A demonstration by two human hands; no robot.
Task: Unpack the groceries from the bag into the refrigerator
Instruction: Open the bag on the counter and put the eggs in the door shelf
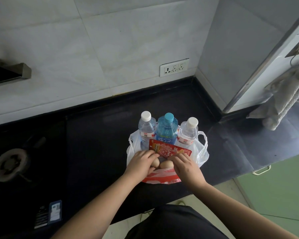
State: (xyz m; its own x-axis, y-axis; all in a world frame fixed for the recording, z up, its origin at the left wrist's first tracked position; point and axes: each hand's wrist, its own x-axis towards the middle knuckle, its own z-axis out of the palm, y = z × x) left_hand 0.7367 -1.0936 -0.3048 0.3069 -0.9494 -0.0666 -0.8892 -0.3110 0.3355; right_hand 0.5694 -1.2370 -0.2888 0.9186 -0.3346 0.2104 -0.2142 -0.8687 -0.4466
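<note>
I see a thin white plastic bag (202, 152) with loop handles standing open on the black stone tabletop (97, 135), near the corner of the tiled wall. Three bottles stand upright in a row at the far side of the bag: a clear plastic bottle with white cap (146, 130) on the left, a blue plastic bottle with light blue cap (167, 131) in the middle, and a second clear bottle with white cap (188, 132) on the right. Just in front of them a flat red snack packet (169, 150) leans. Two pale brown eggs (165, 164) lie in the mouth of the bag, side by side.

My left hand (141, 161) has its fingers curled down around the left egg. My right hand (185, 165) is also bent, its fingertips touching the lower edge of the red packet just above the right egg; if it really pinches something I cannot tell. A gas burner (10, 163) sits well apart at the left.
</note>
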